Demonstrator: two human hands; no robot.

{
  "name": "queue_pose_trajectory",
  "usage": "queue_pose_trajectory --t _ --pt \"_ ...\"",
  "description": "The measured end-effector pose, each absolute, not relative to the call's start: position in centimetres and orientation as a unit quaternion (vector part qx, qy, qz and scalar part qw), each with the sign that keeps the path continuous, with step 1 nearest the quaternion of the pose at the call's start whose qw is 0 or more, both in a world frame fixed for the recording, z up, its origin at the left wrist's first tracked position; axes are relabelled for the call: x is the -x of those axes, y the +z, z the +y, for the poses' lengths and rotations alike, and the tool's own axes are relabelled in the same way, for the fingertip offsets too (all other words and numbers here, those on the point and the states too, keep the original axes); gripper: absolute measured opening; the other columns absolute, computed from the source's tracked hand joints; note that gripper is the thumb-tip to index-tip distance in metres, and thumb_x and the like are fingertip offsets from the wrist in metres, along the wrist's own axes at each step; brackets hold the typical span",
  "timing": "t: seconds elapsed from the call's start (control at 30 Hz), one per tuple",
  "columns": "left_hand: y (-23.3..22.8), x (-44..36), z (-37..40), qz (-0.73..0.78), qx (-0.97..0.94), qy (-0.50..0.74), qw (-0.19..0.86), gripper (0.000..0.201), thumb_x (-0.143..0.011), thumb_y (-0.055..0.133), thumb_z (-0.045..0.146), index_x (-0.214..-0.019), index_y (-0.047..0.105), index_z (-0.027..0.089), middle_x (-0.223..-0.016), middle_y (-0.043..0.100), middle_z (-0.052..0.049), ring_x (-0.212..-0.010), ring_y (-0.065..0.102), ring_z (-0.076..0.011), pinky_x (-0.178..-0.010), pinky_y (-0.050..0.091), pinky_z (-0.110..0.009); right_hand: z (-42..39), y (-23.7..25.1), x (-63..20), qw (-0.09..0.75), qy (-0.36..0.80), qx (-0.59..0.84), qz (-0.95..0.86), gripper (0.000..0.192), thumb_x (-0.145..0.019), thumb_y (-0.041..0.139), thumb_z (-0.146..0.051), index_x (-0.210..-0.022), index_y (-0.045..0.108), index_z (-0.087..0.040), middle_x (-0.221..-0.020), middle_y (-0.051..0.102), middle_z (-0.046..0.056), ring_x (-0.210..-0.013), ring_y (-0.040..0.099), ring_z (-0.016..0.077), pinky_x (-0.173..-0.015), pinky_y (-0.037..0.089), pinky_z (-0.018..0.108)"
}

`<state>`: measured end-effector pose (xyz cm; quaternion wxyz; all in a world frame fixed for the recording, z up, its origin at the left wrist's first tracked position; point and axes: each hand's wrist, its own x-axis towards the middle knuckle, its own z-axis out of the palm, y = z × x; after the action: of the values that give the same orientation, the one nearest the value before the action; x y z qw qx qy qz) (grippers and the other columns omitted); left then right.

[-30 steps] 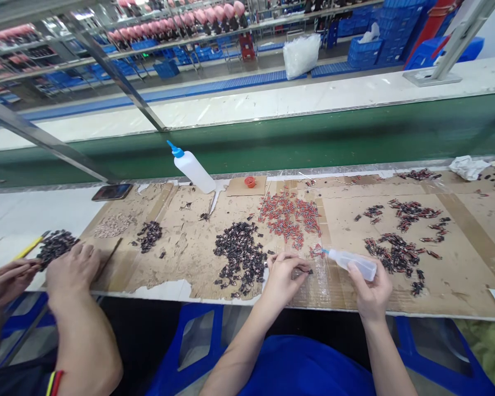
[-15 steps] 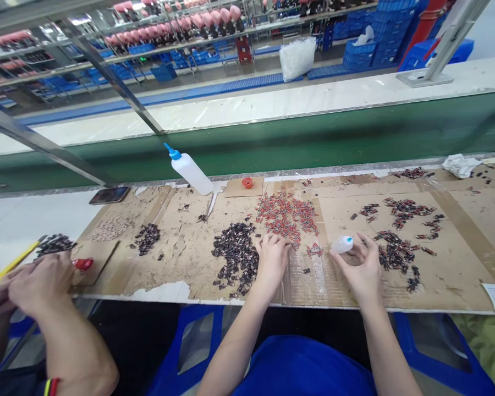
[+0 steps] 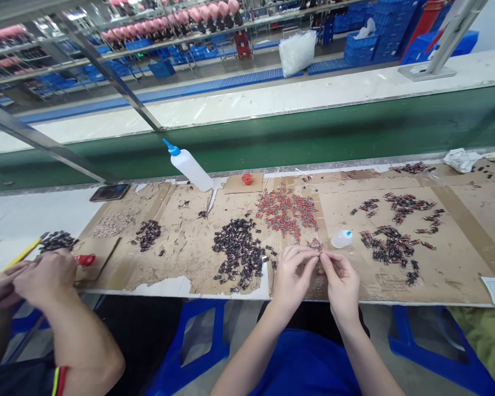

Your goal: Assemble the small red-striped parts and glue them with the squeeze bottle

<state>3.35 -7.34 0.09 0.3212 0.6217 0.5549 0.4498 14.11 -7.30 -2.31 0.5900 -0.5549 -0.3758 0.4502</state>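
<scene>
— What lies across the bench (image 3: 45, 212)?

— A worn cardboard sheet (image 3: 454, 258), cut off at the right edge. On it sit a dark pile of small parts (image 3: 239, 253), a red-tipped pile (image 3: 286, 212) behind that, and a mixed scatter (image 3: 391, 245) to the right. A large squeeze bottle (image 3: 188, 165) leans at the back, its blue nozzle pointing up and to the left.

— And the small squeeze bottle (image 3: 341, 238)?

— Lying on the cardboard just beyond the fingers, its long axis running left to right, its blue tip at the right end.

— The person's hands?

— The left hand (image 3: 292, 275) and the right hand (image 3: 341, 280) meet fingertip to fingertip at the near edge, pinched on a tiny part (image 3: 318, 258) too small to make out.

— Anyone else?

— A co-worker's hands (image 3: 37, 278) at the far left, closed together by a red-handled tool (image 3: 84, 259); what they hold is hidden.
</scene>
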Motion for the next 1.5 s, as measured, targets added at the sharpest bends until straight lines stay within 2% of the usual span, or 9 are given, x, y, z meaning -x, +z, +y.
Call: queue_pose_trajectory --t 0.23,0.37,0.47,0.93,1.07,1.2,1.3,1.4,1.5 --pt "-1.8 -1.4 -8.0 0.639 -0.674 0.31 0.203 0.026 -0.084 0.065 0.019 -0.109 0.067 0.025 -0.11 0.069 -0.007 -0.107 0.057 -0.0251 -0.094 0.043 -0.044 -7.5 -3.0 -15.8 0.556 0.466 0.562 -0.398 0.038 -0.073 0.069 -0.056 -0.082 0.061 -0.019 -0.071 0.071 0.006 -0.065 0.069 0.0199 -0.053 0.057 0.03" --pt "-2.6 -1.7 -8.3 0.626 -0.703 0.275 0.197 0.022 -0.084 0.062 0.014 -0.102 0.068 0.025 -0.111 0.067 -0.006 -0.107 0.055 -0.0238 -0.092 0.043 -0.042 -7.9 -3.7 -16.1 0.515 0.449 0.58 -0.443 0.04 -0.078 0.064 -0.055 -0.092 0.069 -0.018 -0.086 0.074 0.01 -0.072 0.07 0.0213 -0.061 0.06 0.034" --pt "-2.8 -2.2 -8.1 0.625 -0.701 0.278 0.204 0.021 -0.087 0.057 0.011 -0.096 0.069 0.025 -0.11 0.067 -0.005 -0.107 0.055 -0.023 -0.09 0.044 -0.04 -8.1 -3.9 -16.2 0.482 0.418 0.587 -0.498 0.038 -0.08 0.062 -0.052 -0.096 0.073 -0.019 -0.1 0.073 0.011 -0.084 0.07 0.0237 -0.071 0.06 0.037" --pt "-2.0 -2.4 -7.7 0.59 -0.677 0.348 0.27 0.02 -0.091 0.052 0.014 -0.093 0.071 0.023 -0.089 0.074 -0.005 -0.09 0.062 -0.0206 -0.084 0.049 -0.037 -7.9 -3.3 -16.3 0.45 0.395 0.569 -0.564 0.031 -0.081 0.062 -0.047 -0.082 0.074 -0.018 -0.079 0.074 0.008 -0.065 0.068 0.0202 -0.065 0.058 0.034" --pt "0.2 3.6 -8.4 0.573 -0.688 0.364 0.256 0.016 -0.09 0.057 0.028 -0.085 0.071 0.023 -0.087 0.073 -0.006 -0.094 0.063 -0.0219 -0.084 0.051 -0.04 -7.8 -3.1 -16.2 0.446 0.4 0.569 -0.563 0.034 -0.079 0.063 -0.05 -0.08 0.074 -0.018 -0.077 0.073 0.008 -0.063 0.067 0.0192 -0.061 0.057 0.031" --pt "3.9 15.9 -9.4 0.588 -0.675 0.389 0.219 0.046 -0.098 0.035 0.044 -0.074 0.068 0.024 -0.083 0.071 -0.008 -0.11 0.06 -0.0243 -0.093 0.044 -0.052 -7.7 -3.0 -16.4 0.447 0.402 0.561 -0.569 0.033 -0.079 0.063 -0.05 -0.079 0.075 -0.019 -0.079 0.073 0.008 -0.065 0.067 0.0198 -0.062 0.057 0.031" --pt "4.6 20.7 -9.9 0.591 -0.668 0.429 0.144 0.039 -0.086 0.052 0.058 -0.059 0.063 0.031 -0.069 0.066 -0.004 -0.111 0.058 -0.026 -0.097 0.043 -0.051 -7.7 -3.0 -16.5 0.447 0.4 0.552 -0.58 0.031 -0.08 0.062 -0.048 -0.079 0.075 -0.019 -0.079 0.073 0.008 -0.067 0.068 0.02 -0.062 0.057 0.031" --pt "2.8 17.4 -10.0 0.61 -0.645 0.387 0.251 0.045 -0.098 0.033 0.046 -0.08 0.069 0.028 -0.096 0.069 -0.006 -0.117 0.056 -0.0222 -0.096 0.046 -0.044 -7.8 -2.8 -16.4 0.449 0.4 0.543 -0.586 0.028 -0.081 0.063 -0.044 -0.079 0.075 -0.019 -0.077 0.072 0.007 -0.065 0.067 0.0186 -0.061 0.057 0.03" --pt "0.3 10.1 -9.7 0.593 -0.655 0.366 0.291 0.029 -0.095 0.049 0.034 -0.117 0.058 0.018 -0.121 0.059 -0.009 -0.104 0.06 -0.0196 -0.089 0.053 -0.041 -8.0 -2.7 -16.1 0.454 0.403 0.54 -0.583 0.027 -0.081 0.063 -0.042 -0.08 0.075 -0.019 -0.076 0.072 0.007 -0.063 0.066 0.0172 -0.06 0.057 0.029"
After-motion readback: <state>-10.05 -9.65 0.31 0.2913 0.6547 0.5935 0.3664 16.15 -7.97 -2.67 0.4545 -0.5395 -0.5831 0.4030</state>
